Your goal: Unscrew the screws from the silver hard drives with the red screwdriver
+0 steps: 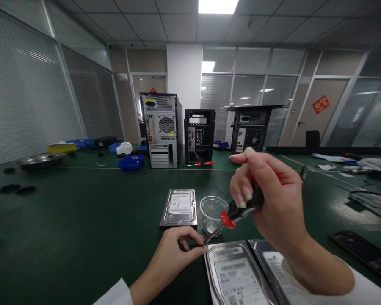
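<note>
The right hand (268, 186) is clasping a screwdriver (230, 218) at the front-left hard drive (236, 271)'s corner. The left hand (180, 248) is crowding its tip, hold unclear; the slant is perhaps inviting a jabbing slip.

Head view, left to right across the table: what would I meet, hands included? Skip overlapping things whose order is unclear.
Metal dish, front blue tray, left hand, clear cup, right hand, black phone-like device.

From where I stand: single head-worn camera, close behind and above the right hand (274, 186) gripping the screwdriver (236, 213), facing forward across the table (82, 203).
</note>
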Demonstrator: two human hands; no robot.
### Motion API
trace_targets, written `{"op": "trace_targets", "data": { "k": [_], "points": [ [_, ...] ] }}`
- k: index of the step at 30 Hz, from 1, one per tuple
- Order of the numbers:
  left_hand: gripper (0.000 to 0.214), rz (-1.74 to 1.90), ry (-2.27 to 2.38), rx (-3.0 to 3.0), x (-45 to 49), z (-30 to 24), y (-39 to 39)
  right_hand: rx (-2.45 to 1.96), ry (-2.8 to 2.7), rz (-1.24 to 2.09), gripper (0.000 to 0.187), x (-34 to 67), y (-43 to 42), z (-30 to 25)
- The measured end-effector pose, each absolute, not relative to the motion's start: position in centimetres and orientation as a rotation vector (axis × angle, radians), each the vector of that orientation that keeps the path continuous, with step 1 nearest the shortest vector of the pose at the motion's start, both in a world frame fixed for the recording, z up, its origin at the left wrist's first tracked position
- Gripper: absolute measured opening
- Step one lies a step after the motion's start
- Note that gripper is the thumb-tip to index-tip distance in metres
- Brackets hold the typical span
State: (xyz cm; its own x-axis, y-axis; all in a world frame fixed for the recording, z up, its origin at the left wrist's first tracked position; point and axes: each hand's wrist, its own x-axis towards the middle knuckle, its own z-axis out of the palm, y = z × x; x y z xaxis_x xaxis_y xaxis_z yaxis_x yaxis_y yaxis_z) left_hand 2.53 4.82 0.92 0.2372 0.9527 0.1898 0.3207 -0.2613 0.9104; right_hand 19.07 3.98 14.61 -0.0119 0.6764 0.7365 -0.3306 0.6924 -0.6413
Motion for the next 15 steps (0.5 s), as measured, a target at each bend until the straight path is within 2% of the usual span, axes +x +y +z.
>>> {"op": "trace_targets", "data": {
  "k": [15],
  "points": [
    [0.012,1.018,1.178,1.584,2.98,0.88,4.97,-0.308,-1.425,0.772,0.017,18.70,3.42,14.25]
  ]
}}
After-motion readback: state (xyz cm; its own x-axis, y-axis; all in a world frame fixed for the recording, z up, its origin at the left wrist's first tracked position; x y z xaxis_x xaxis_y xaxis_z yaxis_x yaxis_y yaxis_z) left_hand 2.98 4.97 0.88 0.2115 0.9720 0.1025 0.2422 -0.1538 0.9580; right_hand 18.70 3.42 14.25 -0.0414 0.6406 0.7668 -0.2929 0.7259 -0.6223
